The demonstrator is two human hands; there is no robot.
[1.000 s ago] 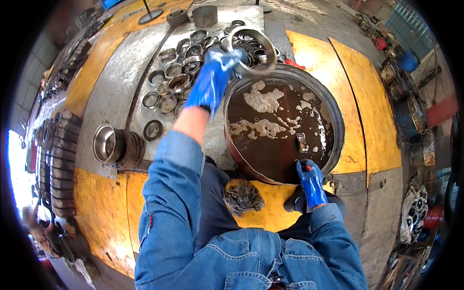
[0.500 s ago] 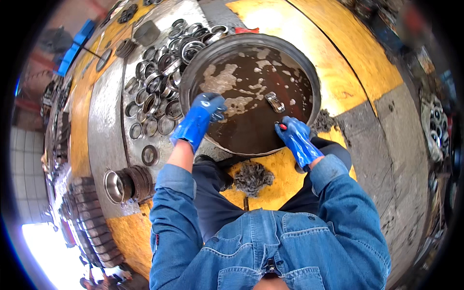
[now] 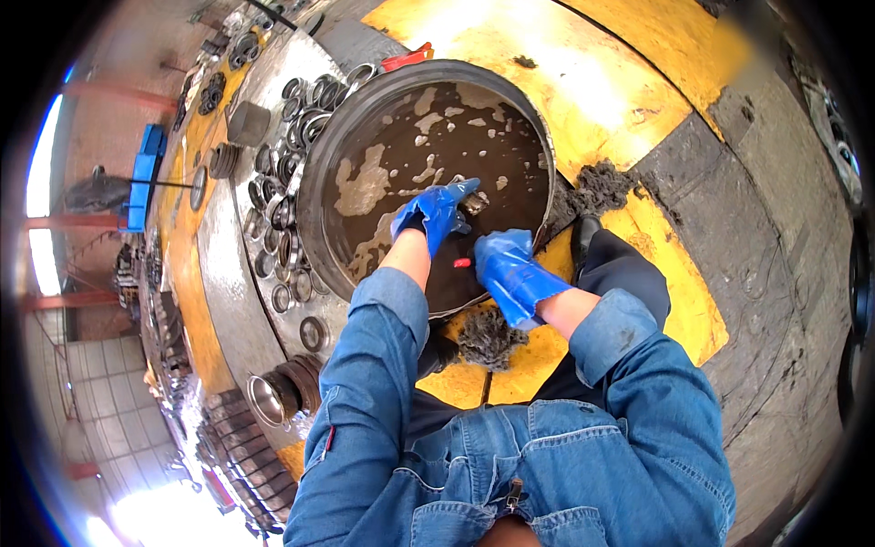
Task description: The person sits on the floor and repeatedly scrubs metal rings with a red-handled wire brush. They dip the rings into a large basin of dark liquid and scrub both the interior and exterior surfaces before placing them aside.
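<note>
A wide round tub (image 3: 321,232) of dark brown liquid with patches of pale foam stands in front of me. In blue rubber gloves, both my hands are over its near half. My left hand (image 3: 433,214) has its fingers stretched and apart, right at a small shiny metal piece (image 3: 473,206) in the liquid. The fingers partly cover that piece, and I cannot tell whether they touch it. Closed beside it on the right is my right hand (image 3: 507,266). A small red tip (image 3: 462,263) shows just left of its fist; the rest of that tool is hidden.
Many metal rings (image 3: 278,214) lie heaped left of the tub. A stack of larger rings (image 3: 290,387) sits at near left. Grey fibre clumps lie between my feet (image 3: 492,339) and right of the tub (image 3: 602,189). A red object (image 3: 407,58) is behind the rim.
My left hand has moved right and reached the metal piece, its fingers stretching out. The right hand has stayed closed near the tub's near right rim. The whole view has turned and shifted.
</note>
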